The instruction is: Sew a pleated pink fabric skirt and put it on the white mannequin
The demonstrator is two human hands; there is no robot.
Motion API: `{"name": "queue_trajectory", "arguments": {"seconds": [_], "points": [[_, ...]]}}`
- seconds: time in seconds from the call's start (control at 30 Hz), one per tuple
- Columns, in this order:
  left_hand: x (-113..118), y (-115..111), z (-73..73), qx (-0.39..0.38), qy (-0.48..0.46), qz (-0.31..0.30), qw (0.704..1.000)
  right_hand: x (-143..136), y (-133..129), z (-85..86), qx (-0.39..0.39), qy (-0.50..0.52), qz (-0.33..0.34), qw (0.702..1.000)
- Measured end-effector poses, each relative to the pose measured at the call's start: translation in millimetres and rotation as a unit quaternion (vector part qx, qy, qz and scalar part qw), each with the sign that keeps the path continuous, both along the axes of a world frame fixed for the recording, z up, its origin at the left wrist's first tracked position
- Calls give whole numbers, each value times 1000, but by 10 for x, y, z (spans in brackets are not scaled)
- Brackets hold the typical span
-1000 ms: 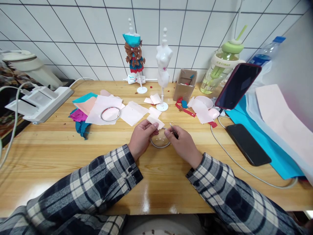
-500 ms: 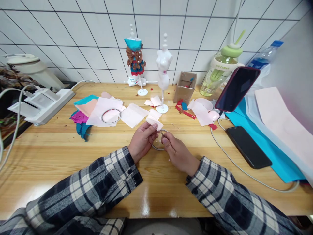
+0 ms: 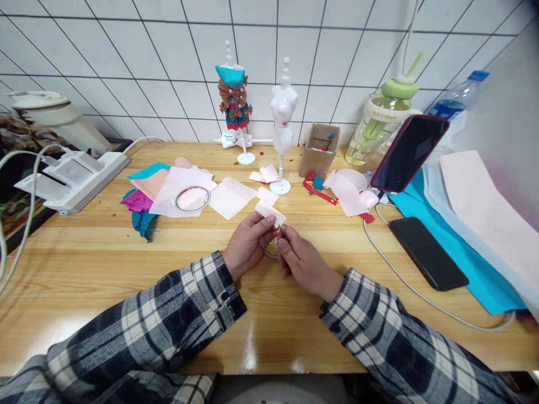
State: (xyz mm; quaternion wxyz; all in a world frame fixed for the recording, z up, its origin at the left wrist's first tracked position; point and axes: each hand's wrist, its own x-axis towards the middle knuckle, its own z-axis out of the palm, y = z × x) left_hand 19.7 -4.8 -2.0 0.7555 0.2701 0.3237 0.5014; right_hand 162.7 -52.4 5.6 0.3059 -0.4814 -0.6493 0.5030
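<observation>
My left hand (image 3: pixel 250 243) pinches a small folded piece of pale pink paper (image 3: pixel 270 212), thumb on top. Close against its right edge, my right hand (image 3: pixel 306 260) is closed around a thin metal tool (image 3: pixel 281 228); only its tip shows, and its kind is unclear. Under the hands, part of a pale ring (image 3: pixel 270 255) rests on the table. Beyond the fingers lie another pink piece (image 3: pixel 268 196) and a larger pale sheet (image 3: pixel 232 197). A bare white mini dress form (image 3: pixel 283 115) stands behind them.
A dressed mini form (image 3: pixel 234 98), a small cardboard box (image 3: pixel 319 151) and a green-lidded bottle (image 3: pixel 376 126) stand at the back. A wire ring (image 3: pixel 192 198) lies on paper to the left. Rightward are a propped phone (image 3: pixel 410 151), a flat phone (image 3: pixel 427 252) and a cable (image 3: pixel 400 287).
My left hand and the pink paper have shifted slightly right, closer to my right hand. Less of the ring under the hands shows now.
</observation>
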Motion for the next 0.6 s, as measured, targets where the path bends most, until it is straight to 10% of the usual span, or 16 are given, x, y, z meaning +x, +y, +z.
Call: {"name": "queue_trajectory", "arguments": {"seconds": [0.6], "points": [[-1, 0, 19, 15, 6, -6, 1000, 7, 20, 28, -6, 11, 14, 1000]]}}
